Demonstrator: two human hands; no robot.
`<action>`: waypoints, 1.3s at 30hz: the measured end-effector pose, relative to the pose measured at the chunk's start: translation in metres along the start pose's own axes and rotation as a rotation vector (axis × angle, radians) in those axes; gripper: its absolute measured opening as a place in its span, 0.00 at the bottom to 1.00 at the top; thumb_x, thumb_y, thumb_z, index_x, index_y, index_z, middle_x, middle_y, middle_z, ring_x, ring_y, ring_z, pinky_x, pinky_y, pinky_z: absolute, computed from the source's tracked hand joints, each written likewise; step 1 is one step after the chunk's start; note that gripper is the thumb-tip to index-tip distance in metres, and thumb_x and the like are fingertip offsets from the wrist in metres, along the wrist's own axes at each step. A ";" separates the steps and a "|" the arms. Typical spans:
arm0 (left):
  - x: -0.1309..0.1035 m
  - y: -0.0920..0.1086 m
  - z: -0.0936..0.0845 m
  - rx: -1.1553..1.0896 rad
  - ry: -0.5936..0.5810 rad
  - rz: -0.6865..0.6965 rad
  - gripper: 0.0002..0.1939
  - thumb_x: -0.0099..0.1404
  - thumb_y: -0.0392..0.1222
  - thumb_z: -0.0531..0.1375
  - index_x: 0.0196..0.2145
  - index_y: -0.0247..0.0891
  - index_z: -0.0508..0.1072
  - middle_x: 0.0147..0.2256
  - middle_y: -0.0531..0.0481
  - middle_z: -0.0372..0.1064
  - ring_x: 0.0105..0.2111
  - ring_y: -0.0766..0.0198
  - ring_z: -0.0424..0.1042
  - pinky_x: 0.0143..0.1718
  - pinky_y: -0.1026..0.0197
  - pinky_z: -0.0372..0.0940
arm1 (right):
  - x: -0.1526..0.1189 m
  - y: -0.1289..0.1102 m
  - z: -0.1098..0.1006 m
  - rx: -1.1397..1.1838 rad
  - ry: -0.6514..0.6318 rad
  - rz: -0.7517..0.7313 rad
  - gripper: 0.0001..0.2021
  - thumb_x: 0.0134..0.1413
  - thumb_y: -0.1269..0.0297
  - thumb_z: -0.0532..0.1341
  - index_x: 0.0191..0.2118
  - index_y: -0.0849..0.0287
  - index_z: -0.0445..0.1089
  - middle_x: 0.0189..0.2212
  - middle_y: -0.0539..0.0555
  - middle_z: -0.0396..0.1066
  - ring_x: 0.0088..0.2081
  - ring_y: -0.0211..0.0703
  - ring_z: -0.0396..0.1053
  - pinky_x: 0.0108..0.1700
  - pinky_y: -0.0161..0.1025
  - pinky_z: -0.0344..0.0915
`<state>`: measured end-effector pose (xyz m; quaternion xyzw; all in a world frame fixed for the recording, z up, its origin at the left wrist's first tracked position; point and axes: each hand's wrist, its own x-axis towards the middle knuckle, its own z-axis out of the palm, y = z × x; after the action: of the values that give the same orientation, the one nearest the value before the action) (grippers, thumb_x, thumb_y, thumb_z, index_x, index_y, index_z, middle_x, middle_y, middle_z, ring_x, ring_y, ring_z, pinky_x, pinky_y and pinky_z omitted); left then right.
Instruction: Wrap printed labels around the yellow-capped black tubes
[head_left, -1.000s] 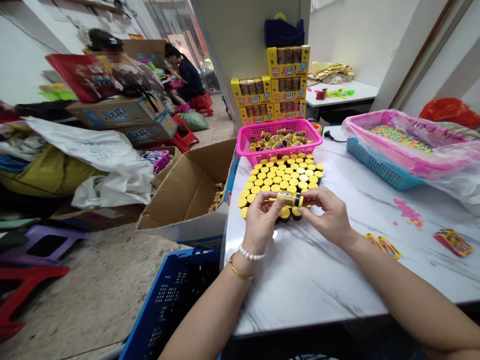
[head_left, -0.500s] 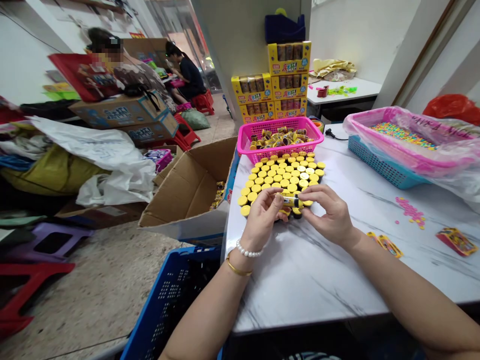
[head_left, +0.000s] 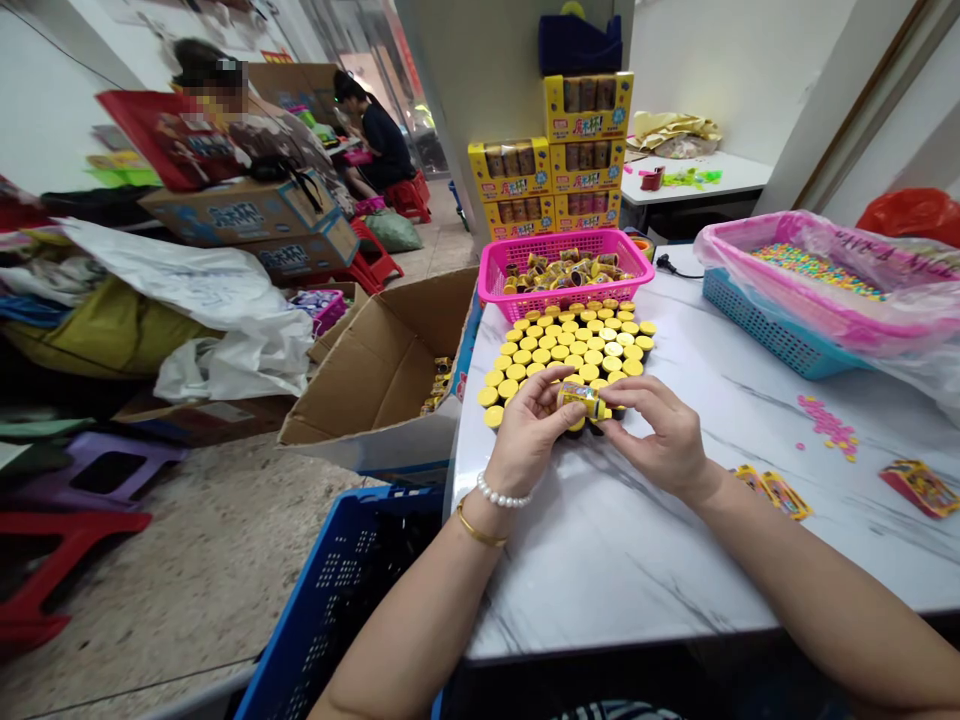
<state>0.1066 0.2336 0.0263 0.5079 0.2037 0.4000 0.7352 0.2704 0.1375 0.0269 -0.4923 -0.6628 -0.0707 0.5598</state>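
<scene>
In the middle of the head view, a small cylindrical container (head_left: 580,397) with a printed yellow label lies tilted on its side between my hands. My left hand (head_left: 525,437) is closed around its left end, thumb in front. The fingertips of my right hand (head_left: 669,440) pinch the yellow right end; what exactly they press is partly hidden. Just beyond my fingers, many containers with yellow lids (head_left: 535,356) stand upright in close rows on the white marbled table (head_left: 600,560).
A pink basket (head_left: 491,290) of labelled containers sits behind the rows. To the right are a plastic-lined pink tub (head_left: 750,285) of coloured beads, pink pieces (head_left: 825,425) and printed cards (head_left: 780,492). An open carton (head_left: 375,365) and blue crate (head_left: 300,610) stand left. Two people sit farther back.
The container has turned in my fingers: its black band no longer shows and more printed label faces me. Both hands stay close together at nearly the same place. The view has shifted slightly.
</scene>
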 end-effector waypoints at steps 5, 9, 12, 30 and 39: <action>-0.001 -0.001 0.002 -0.023 0.021 -0.036 0.27 0.56 0.40 0.74 0.53 0.37 0.75 0.38 0.49 0.75 0.36 0.67 0.73 0.40 0.65 0.67 | -0.003 0.000 0.002 -0.019 0.009 -0.001 0.19 0.56 0.76 0.66 0.51 0.52 0.75 0.45 0.56 0.76 0.46 0.48 0.77 0.49 0.49 0.78; -0.003 0.000 0.004 -0.008 0.031 -0.041 0.24 0.57 0.40 0.74 0.51 0.37 0.77 0.40 0.48 0.76 0.37 0.68 0.73 0.43 0.65 0.67 | -0.006 -0.003 0.006 0.036 0.013 0.021 0.18 0.55 0.76 0.68 0.50 0.53 0.76 0.44 0.56 0.76 0.44 0.47 0.78 0.47 0.47 0.79; -0.005 -0.001 0.006 0.025 0.045 -0.014 0.25 0.58 0.41 0.74 0.52 0.38 0.76 0.41 0.48 0.76 0.39 0.66 0.74 0.44 0.65 0.67 | -0.008 -0.007 0.011 0.193 0.007 0.225 0.16 0.55 0.73 0.68 0.49 0.54 0.75 0.42 0.54 0.76 0.40 0.44 0.78 0.43 0.44 0.81; -0.006 0.005 0.010 0.000 0.044 -0.081 0.24 0.56 0.53 0.74 0.42 0.34 0.74 0.28 0.54 0.67 0.22 0.73 0.62 0.25 0.66 0.58 | -0.010 -0.002 0.013 0.159 -0.081 0.243 0.14 0.55 0.72 0.65 0.48 0.54 0.72 0.41 0.54 0.74 0.40 0.43 0.77 0.42 0.43 0.81; -0.004 0.003 0.001 0.176 0.023 -0.074 0.18 0.60 0.53 0.71 0.32 0.35 0.73 0.21 0.56 0.63 0.20 0.72 0.59 0.22 0.67 0.53 | -0.012 0.000 0.010 -0.008 -0.046 -0.005 0.13 0.54 0.73 0.66 0.45 0.54 0.73 0.43 0.57 0.75 0.45 0.48 0.76 0.48 0.47 0.78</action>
<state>0.1037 0.2299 0.0296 0.5580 0.2653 0.3587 0.6997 0.2625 0.1368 0.0141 -0.4941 -0.6766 -0.0635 0.5423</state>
